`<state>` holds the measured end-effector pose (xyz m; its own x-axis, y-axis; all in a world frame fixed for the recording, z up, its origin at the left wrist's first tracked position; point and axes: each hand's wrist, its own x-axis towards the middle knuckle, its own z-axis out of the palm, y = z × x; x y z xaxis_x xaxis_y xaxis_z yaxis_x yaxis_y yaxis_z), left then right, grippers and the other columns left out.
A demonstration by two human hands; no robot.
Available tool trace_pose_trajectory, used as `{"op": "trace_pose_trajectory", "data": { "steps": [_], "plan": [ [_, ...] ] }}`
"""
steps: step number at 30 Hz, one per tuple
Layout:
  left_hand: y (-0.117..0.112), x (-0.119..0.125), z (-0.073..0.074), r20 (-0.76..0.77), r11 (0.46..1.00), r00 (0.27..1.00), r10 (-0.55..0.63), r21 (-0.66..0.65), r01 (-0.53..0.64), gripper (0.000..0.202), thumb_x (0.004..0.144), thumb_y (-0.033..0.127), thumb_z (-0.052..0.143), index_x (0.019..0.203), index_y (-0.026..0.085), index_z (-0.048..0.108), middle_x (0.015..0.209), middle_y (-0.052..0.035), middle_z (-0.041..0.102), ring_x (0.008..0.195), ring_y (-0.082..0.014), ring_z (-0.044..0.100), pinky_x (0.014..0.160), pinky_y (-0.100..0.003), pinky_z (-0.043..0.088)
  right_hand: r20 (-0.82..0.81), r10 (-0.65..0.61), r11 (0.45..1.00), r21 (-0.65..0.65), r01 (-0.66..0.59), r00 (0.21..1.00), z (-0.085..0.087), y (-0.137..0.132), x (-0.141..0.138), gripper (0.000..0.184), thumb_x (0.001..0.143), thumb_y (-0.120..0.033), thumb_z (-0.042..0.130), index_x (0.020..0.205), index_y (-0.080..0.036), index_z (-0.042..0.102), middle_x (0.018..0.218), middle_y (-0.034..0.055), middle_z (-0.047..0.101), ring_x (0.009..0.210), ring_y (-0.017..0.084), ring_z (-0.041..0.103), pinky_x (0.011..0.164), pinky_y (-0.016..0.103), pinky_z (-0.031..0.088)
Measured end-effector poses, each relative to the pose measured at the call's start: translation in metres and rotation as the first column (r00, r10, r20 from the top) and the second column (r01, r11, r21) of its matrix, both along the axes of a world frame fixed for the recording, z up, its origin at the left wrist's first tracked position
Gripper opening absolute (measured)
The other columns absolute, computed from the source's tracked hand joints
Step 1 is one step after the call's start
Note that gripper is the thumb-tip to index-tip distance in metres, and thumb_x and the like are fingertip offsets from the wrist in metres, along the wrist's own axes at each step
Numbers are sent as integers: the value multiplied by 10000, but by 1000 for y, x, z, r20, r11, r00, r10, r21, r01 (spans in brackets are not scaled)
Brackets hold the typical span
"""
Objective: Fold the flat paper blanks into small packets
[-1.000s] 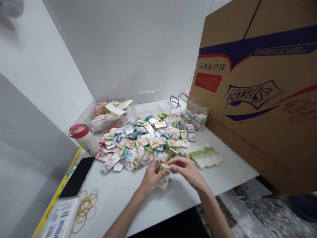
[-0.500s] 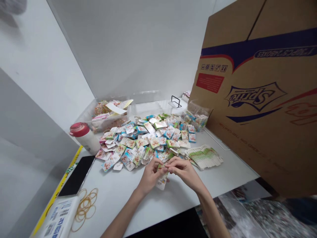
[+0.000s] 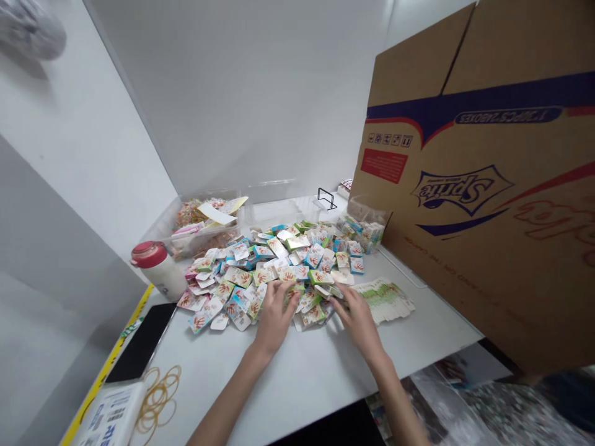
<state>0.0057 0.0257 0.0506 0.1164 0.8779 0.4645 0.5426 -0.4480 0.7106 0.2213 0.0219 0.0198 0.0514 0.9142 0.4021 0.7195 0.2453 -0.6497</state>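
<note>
My left hand (image 3: 274, 319) reaches to the near edge of a heap of small printed card boxes (image 3: 263, 275). Its thumb and fingers are apart beside a green-edged box (image 3: 296, 290), and whether they touch it is unclear. My right hand (image 3: 357, 319) is at the heap's right side, thumb and fingers spread around the end of a small box (image 3: 323, 292) tilted on edge. No firm grip shows there. Between the hands, a green-edged box (image 3: 312, 316) lies at the front of the heap. To the right is a fanned row of cards or flattened boxes (image 3: 385, 300).
A large cardboard carton (image 3: 446, 248) rises at the right. Behind the heap stand a clear bin (image 3: 186, 238) and a clear tub (image 3: 372, 214). Along the left are a red-lidded bottle (image 3: 160, 272), a black phone (image 3: 142, 342), rubber bands (image 3: 158, 396) and a white pack (image 3: 111, 415).
The printed box that both hands pinched is out of their fingers. My hands have parted and moved forward to the heap, fingers spreading. The camera view has shifted slightly.
</note>
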Motion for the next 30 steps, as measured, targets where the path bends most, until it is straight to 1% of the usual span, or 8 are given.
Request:
{"op": "trace_pose_trajectory", "data": {
  "steps": [3,5,11,15,19,24,27,30],
  "plan": [
    [12,10,7,-184,997,982,-35,56,46,289,974,318,428,1236,272,540,1088,-48,506,1026,-174,532,905,-303,438,90,127,992,-24,-125,988,-8,2,-16,330,931,-352,516,1209,-225,642,1256,90,582,1148,270,525,981,424,410],
    [21,16,9,-300,994,954,-20,93,50,299,967,294,441,1240,277,562,1044,-45,539,1019,-202,508,915,-337,424,112,145,989,-2,-146,983,-11,2,-25,335,925,-330,524,1226,-230,630,1276,88,568,1168,270,514,993,421,411],
    [35,22,5,-484,976,853,195,181,-120,360,948,346,461,1273,251,582,1125,-111,513,1077,-288,444,931,-442,405,82,90,996,-6,-90,993,-19,1,-26,437,924,-275,486,1353,-204,517,1406,121,436,1301,253,421,1069,419,375],
    [36,19,0,-538,945,779,322,232,-230,428,940,368,467,1330,212,547,1286,-174,438,1158,-353,413,969,-542,353,81,68,998,-4,-68,994,-21,-2,-23,452,924,-256,463,1368,-177,491,1456,116,390,1343,244,374,1103,418,343],
    [31,17,-1,-551,926,745,376,259,-275,519,949,414,437,1423,203,442,1332,-193,394,1195,-359,393,991,-547,333,120,118,993,-1,-119,986,-19,-6,-24,393,913,-252,479,1293,-190,563,1461,86,400,1348,260,365,1116,434,325],
    [3,7,9,-451,941,828,332,223,-256,554,956,461,408,1473,274,338,1393,-150,335,1275,-323,346,1037,-524,315,92,116,992,40,-120,989,-21,-12,-13,430,926,-278,464,1348,-205,503,1477,83,375,1374,270,322,1123,475,309],
    [-26,-13,34,-244,948,922,300,185,-260,607,952,473,424,1494,260,254,1402,-148,350,1324,-295,327,1090,-530,257,47,82,989,117,-87,996,-1,-25,3,448,934,-269,453,1380,-230,450,1458,91,393,1356,257,354,1108,485,332],
    [-60,-42,61,26,950,963,267,163,-268,656,947,511,417,1503,250,187,1451,-136,354,1347,-265,341,1085,-451,327,-74,66,960,277,-43,995,56,-54,20,509,916,-277,518,1408,-263,388,1412,101,444,1302,260,436,1072,487,386]
  ]
}}
